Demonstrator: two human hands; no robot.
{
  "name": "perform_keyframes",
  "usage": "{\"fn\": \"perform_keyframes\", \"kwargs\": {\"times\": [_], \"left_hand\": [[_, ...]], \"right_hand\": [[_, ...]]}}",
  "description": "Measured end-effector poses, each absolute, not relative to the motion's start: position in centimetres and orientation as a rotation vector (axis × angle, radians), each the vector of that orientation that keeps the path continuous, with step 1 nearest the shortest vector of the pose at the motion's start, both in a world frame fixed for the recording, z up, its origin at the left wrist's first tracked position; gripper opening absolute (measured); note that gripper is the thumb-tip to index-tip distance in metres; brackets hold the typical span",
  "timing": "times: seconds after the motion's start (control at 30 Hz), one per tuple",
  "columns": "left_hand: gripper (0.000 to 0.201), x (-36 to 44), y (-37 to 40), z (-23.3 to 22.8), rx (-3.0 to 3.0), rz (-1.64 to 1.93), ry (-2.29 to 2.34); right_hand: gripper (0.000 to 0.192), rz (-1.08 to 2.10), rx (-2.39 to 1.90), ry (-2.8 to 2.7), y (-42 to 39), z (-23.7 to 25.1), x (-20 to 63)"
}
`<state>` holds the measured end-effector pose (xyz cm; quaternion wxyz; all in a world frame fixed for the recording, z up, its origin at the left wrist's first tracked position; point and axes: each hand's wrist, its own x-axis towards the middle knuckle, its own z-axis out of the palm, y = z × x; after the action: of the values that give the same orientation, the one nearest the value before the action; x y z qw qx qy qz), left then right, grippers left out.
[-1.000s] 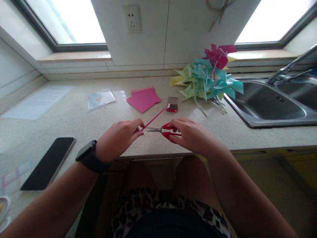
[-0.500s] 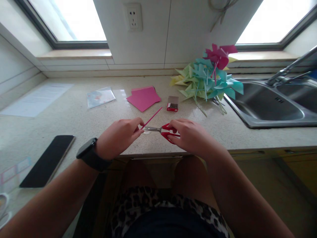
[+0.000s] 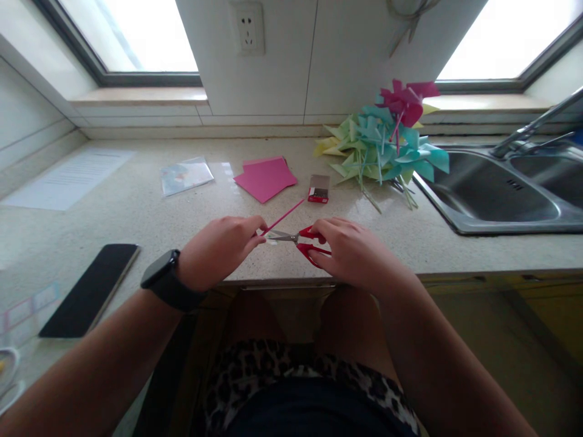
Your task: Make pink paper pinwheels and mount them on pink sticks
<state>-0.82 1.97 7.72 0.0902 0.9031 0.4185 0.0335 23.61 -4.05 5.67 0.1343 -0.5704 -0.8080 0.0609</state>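
Between the thumb and fingers of my left hand (image 3: 228,246) is a thin pink stick (image 3: 286,213), slanting up to the right. My right hand (image 3: 348,246) grips the red handles of a pair of scissors (image 3: 288,237). Their blades are slightly apart and point left, with the tips right by my left fingertips and the stick's lower end. Whether the blades touch the stick, I cannot tell. Just beyond the scissors stands a small red and grey box (image 3: 318,189), and pink square papers (image 3: 265,178) lie to its left.
Paper pinwheels (image 3: 382,142) in several colours are piled at the back, beside a steel sink (image 3: 501,188). Leftward lie a clear packet (image 3: 186,176), a printed sheet (image 3: 68,176) and a black phone (image 3: 91,290). The counter's front edge runs below my hands.
The scissor blades have opened a little wider. The pink stick has tilted slightly lower toward the right. Both hands stay in nearly the same place.
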Motion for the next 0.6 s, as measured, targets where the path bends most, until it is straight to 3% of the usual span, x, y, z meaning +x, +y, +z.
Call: {"fn": "perform_keyframes", "kwargs": {"times": [0.6], "left_hand": [[0.024, -0.88, 1.67, 8.02, 2.754, 0.134, 1.195]], "right_hand": [[0.024, 0.220, -1.618, -2.369, -3.70, 6.08, 24.24]]}}
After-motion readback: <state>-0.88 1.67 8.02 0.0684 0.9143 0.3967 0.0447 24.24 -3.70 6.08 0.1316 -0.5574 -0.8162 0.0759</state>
